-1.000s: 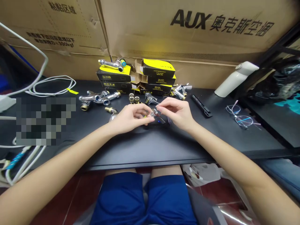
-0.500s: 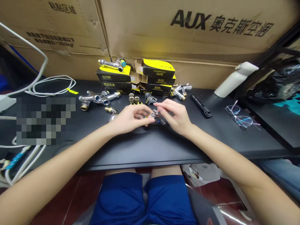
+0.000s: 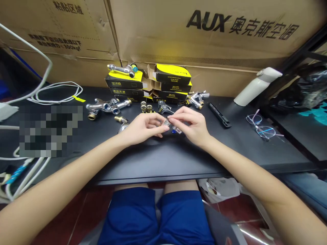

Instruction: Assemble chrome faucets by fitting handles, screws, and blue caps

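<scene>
In the head view my left hand (image 3: pixel 143 128) is closed, thumb and fingers pinching a small shiny piece (image 3: pixel 166 122), its kind too small to make out. My right hand (image 3: pixel 192 125) is closed too, its fingertips meeting at that same piece. Just under the right fingers shows a small clear and red part with a blue spot (image 3: pixel 176 130); whether it is held or lies on the table I cannot tell. Beyond the hands lies a chrome tap handle (image 3: pixel 163 107). Brass-coloured nuts (image 3: pixel 146 108) stand beside it. Behind my left hand a chrome valve (image 3: pixel 124 126) is partly hidden.
Several chrome valves (image 3: pixel 108 106) lie at the left, others (image 3: pixel 198 99) at the right. Stacked yellow-black boxes (image 3: pixel 173 75) stand against the large cardboard carton (image 3: pixel 224 51). A black utility knife (image 3: pixel 219 115), glasses (image 3: pixel 264 131), white bottle (image 3: pixel 255 89) and white cables (image 3: pixel 55 93) lie around.
The small piece between my fingertips has turned and sits slightly further left. My right fingers have shifted a little left and down, and the blue spot shows more clearly.
</scene>
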The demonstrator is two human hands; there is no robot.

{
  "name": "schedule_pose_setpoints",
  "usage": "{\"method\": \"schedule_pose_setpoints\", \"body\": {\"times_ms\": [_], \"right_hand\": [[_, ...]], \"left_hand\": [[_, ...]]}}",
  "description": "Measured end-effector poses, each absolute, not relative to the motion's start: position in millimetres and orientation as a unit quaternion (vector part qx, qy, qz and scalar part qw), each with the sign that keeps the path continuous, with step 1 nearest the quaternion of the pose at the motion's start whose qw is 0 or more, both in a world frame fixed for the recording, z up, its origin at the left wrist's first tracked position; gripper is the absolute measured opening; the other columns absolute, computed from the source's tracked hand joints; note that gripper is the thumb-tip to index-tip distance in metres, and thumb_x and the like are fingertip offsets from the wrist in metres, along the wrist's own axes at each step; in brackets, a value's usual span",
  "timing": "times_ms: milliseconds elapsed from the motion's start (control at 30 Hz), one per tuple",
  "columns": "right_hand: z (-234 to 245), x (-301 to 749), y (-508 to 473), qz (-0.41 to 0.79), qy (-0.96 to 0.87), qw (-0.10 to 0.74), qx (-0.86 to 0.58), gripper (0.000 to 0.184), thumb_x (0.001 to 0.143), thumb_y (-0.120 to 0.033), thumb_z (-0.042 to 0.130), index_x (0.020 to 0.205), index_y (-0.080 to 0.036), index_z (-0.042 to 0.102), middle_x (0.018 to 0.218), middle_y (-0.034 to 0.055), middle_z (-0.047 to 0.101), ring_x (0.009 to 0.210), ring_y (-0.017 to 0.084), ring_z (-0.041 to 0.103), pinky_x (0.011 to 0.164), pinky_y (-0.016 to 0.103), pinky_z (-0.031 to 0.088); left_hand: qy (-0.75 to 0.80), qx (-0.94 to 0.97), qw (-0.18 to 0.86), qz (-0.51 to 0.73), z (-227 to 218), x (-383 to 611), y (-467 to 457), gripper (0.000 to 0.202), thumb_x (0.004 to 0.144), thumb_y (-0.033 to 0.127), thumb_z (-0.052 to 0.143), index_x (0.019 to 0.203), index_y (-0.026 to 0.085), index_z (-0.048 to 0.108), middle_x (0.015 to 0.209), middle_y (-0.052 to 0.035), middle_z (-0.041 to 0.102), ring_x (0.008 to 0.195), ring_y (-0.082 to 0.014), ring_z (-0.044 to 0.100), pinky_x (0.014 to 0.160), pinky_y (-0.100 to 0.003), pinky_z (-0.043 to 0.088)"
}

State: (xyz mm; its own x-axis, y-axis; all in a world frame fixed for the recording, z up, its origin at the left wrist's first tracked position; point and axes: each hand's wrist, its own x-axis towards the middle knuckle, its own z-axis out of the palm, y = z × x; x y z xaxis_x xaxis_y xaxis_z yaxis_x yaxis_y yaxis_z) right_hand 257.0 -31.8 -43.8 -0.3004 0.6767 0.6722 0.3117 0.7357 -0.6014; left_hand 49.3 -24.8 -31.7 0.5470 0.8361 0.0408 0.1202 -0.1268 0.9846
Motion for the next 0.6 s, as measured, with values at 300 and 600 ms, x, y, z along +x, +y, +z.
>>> {"method": "schedule_pose_setpoints", "body": {"times_ms": [300, 600], "right_hand": [[-43.7, 256.8, -26.8, 0.355, -0.689, 0.533, -0.341, 0.017, 0.073, -0.030, 0.081, 0.080, -0.019, 0.070, 0.081, 0.0024, 0.071, 0.075, 0.017, 0.068, 0.073, 0.034, 0.060], [-40.6, 254.6, -34.7, 0.301, -0.714, 0.539, -0.330, 0.006, 0.080, -0.027, 0.076, 0.084, -0.023, 0.076, 0.090, 0.0041, 0.076, 0.088, 0.020, 0.072, 0.084, 0.038, 0.060]], "left_hand": [[0.348, 0.675, 0.565, 0.324, -36.6, 50.6, -24.2, 0.030, 0.074, 0.039, 0.077, 0.093, 0.017, 0.068, 0.079, -0.0030, 0.069, 0.069, -0.0169, 0.070, 0.072, -0.034, 0.064], [0.357, 0.648, 0.588, 0.327, -34.8, 51.1, -23.5, 0.033, 0.073, 0.038, 0.079, 0.096, 0.016, 0.069, 0.083, -0.0059, 0.073, 0.073, -0.0171, 0.070, 0.073, -0.035, 0.064]]}}
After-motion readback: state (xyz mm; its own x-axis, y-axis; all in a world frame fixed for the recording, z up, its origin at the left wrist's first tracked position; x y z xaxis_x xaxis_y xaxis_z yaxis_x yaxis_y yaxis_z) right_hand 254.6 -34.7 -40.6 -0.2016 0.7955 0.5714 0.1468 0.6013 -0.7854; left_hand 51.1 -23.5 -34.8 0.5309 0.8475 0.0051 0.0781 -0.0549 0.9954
